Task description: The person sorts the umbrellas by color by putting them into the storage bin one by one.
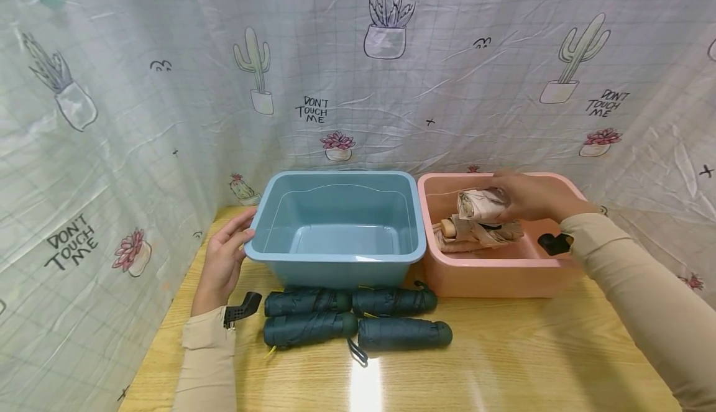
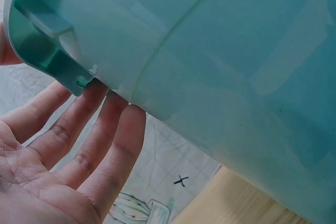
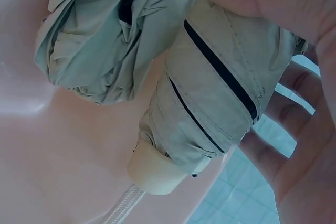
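Note:
My right hand [image 1: 526,197] grips a folded beige umbrella [image 1: 480,205] above the floor of the pink bin [image 1: 503,263]. In the right wrist view, thumb and fingers lie on opposite sides of this umbrella [image 3: 210,82]; its pale handle end and white cord point down. Another beige umbrella [image 3: 105,40] is beside it there. More beige folded umbrellas [image 1: 475,238] lie in the bin, partly hidden. My left hand [image 1: 220,263] touches the left rim of the blue bin [image 1: 335,258]. Its nearly straight fingers [image 2: 113,145] rest against the bin's outer wall under the rim.
Several dark green folded umbrellas [image 1: 403,334] lie in two rows before the blue bin on the wooden table [image 1: 475,368]. The two bins stand side by side. Behind them hangs a curtain [image 1: 447,101] printed with cacti.

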Motion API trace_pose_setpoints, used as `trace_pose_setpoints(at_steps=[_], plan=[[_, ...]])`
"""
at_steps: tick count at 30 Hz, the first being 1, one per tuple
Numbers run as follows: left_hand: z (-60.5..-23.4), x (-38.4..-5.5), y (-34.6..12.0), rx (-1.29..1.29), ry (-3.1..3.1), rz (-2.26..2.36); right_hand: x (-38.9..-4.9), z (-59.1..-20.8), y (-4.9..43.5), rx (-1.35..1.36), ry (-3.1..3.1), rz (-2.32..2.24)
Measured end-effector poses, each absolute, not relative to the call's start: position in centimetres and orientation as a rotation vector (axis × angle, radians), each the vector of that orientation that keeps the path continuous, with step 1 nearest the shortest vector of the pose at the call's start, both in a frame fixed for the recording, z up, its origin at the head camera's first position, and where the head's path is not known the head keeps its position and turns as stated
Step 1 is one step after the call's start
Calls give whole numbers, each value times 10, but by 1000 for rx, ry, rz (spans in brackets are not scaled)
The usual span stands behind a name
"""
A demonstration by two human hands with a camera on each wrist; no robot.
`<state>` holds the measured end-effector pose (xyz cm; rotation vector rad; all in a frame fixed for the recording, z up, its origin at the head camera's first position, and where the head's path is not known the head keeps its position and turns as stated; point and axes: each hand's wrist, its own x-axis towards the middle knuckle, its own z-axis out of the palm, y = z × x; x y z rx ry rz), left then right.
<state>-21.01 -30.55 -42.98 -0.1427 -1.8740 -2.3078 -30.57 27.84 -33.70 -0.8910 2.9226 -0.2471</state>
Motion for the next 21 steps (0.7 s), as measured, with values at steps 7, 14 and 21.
trace_pose_setpoints(at_steps=[7, 14, 21], plan=[[-430, -210, -306, -149, -1874, -2308, -314, -347, 278, -916, 2869, -274], [-429, -209, -306, -146, -1886, -2302, -320, -354, 275, -1030, 2861, -231], [-428, -209, -304, -133, -1894, -2293, -318, -358, 273, -1011, 2876, -167]])
